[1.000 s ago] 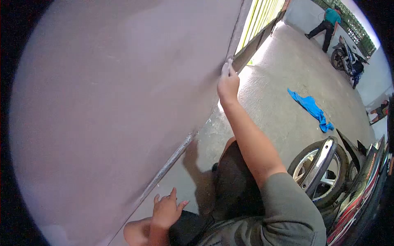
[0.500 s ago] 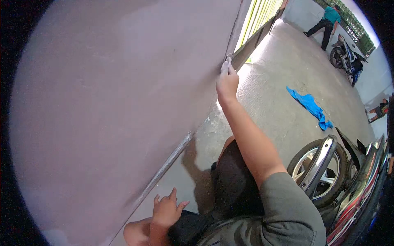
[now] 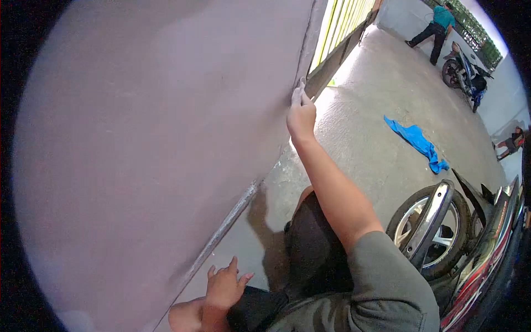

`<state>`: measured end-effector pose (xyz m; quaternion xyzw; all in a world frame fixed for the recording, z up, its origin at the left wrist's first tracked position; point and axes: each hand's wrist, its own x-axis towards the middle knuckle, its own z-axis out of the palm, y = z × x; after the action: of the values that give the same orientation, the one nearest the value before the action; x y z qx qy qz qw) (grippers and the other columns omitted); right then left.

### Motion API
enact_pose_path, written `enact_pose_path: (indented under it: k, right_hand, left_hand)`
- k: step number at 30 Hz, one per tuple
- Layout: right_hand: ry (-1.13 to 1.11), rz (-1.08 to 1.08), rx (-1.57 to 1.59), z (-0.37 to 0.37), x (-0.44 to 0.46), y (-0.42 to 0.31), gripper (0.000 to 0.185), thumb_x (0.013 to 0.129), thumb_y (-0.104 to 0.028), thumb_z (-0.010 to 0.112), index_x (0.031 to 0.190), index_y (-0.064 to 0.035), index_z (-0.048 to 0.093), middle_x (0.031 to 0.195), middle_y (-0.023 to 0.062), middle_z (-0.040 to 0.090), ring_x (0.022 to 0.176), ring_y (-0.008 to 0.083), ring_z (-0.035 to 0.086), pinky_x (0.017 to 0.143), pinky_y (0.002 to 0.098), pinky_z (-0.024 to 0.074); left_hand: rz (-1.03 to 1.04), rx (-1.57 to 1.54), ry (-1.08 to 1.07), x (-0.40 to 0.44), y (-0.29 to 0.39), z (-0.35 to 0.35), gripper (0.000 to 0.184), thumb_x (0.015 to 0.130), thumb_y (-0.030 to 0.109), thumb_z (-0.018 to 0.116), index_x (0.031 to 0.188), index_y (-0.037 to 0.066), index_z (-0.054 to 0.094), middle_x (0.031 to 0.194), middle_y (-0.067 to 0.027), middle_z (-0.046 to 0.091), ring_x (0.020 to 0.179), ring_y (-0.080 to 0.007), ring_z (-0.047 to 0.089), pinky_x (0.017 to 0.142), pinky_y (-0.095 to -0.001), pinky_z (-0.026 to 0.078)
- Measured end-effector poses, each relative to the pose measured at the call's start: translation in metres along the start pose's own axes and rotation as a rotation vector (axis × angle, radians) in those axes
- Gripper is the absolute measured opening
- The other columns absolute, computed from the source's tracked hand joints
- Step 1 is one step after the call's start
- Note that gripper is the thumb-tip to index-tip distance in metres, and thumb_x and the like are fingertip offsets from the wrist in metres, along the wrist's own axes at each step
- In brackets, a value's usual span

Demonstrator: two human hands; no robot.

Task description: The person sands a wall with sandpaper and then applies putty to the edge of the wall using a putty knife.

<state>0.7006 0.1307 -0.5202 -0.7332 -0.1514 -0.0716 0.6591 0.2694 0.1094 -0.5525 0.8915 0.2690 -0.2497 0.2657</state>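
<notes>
My right hand (image 3: 302,113) is stretched out to the edge of a pale wall (image 3: 149,138), beside the bottom of a barred gate (image 3: 343,33). Its whitened fingers are pressed together round something too small to make out. Low in the view, my left hand (image 3: 225,286) hangs above my bent leg with its fingers apart and nothing in it. A strip of ledge (image 3: 227,224) runs along the wall's foot, above and to the right of my left hand.
A blue cloth (image 3: 416,140) lies on the grey floor (image 3: 359,127). A motorcycle (image 3: 478,260) stands close at the right. Farther off are a second motorcycle (image 3: 467,77), a person in a teal shirt (image 3: 442,17) and another person (image 3: 511,143) by the far wall.
My right hand has shifted slightly left and down in the view, still at the wall's edge. The background has shifted slightly too. My left hand has barely moved.
</notes>
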Motion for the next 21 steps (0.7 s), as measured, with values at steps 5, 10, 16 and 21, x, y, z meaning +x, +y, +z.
enact_pose_path:
  k: [5, 10, 16, 21]
  right_hand:
    - [-0.015, 0.107, 0.058, -0.015, 0.016, -0.027, 0.049, 0.106, -0.031, 0.042, 0.137, 0.005, 0.052, 0.143, 0.0235, 0.052, 0.137, 0.0322, 0.047, 0.112, 0.0341, 0.0353]
    - [0.095, -0.065, 0.042, 0.011, 0.016, 0.019, 0.049, 0.105, -0.031, 0.043, 0.137, 0.0055, 0.052, 0.14, 0.0242, 0.054, 0.132, 0.0348, 0.051, 0.107, 0.0348, 0.0404]
    - [0.084, -0.005, 0.124, 0.008, 0.016, 0.017, 0.044, 0.106, -0.027, 0.044, 0.129, 0.0082, 0.058, 0.128, 0.0199, 0.065, 0.117, 0.0246, 0.061, 0.1, 0.0319, 0.0438]
    - [0.04, 0.023, 0.071, 0.003, 0.009, 0.014, 0.045, 0.106, -0.028, 0.044, 0.133, 0.0064, 0.056, 0.134, 0.0213, 0.059, 0.124, 0.0286, 0.057, 0.104, 0.0333, 0.0422]
  left_hand:
    - [-0.072, 0.07, -0.058, 0.0, 0.006, -0.002, 0.073, 0.098, 0.048, 0.053, 0.147, -0.004, 0.038, 0.11, -0.0146, 0.071, 0.11, -0.0329, 0.064, 0.112, -0.0563, 0.028]
    - [-0.04, 0.027, -0.034, 0.001, 0.001, 0.0, 0.074, 0.097, 0.05, 0.053, 0.146, -0.003, 0.039, 0.113, -0.0136, 0.071, 0.112, -0.0322, 0.064, 0.114, -0.0557, 0.025]
    - [0.02, -0.053, 0.041, -0.003, -0.001, 0.003, 0.073, 0.098, 0.051, 0.053, 0.147, -0.002, 0.039, 0.112, -0.0135, 0.071, 0.113, -0.0312, 0.064, 0.116, -0.0535, 0.024]
    - [-0.057, 0.003, -0.012, -0.004, 0.002, -0.002, 0.073, 0.097, 0.05, 0.054, 0.147, -0.002, 0.039, 0.112, -0.0133, 0.072, 0.112, -0.0301, 0.064, 0.115, -0.0526, 0.025]
